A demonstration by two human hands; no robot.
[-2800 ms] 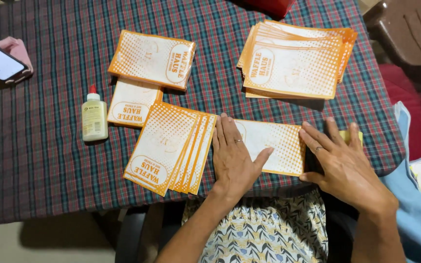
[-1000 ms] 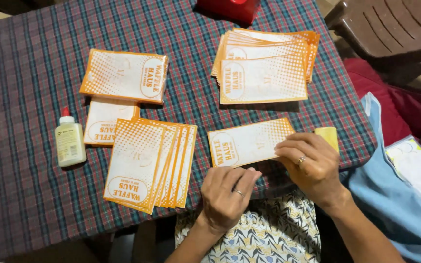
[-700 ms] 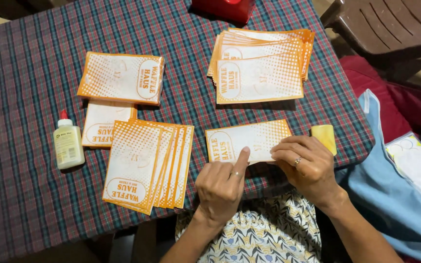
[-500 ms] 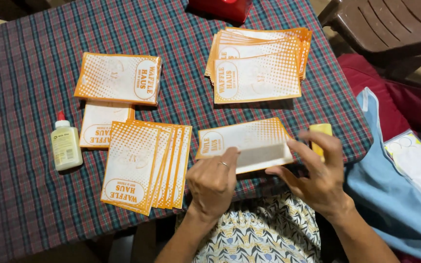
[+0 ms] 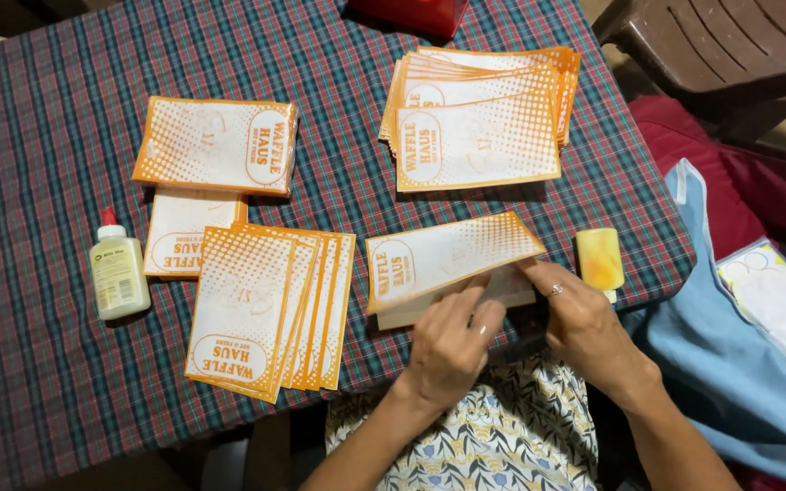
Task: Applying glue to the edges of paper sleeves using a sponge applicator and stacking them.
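Holding the orange-and-white paper bag at the near edge of the bench, we have both hands clamped on it: our left hand pinches the lower layer near the middle, while our right hand grips the right end, where the top panel lifts away from the one beneath. The bag sits between the fanned stack of flat bags on our left and the small yellow block on our right, just short of touching either.

To do this opening or folding well, we judge that the left fingers should keep the bottom layer pressed flat to the checked cloth so only the upper panel rises. We want the right fingertips close to the edge, lifting evenly, since pulling from one corner could skew or tear the paper. We should keep the piece square to us and clear of the fanned stack so nothing gets dragged.

Further off lie a white glue bottle with a red cap at the left, a thicker bundle of bags behind it, and another spread pile at the far side.
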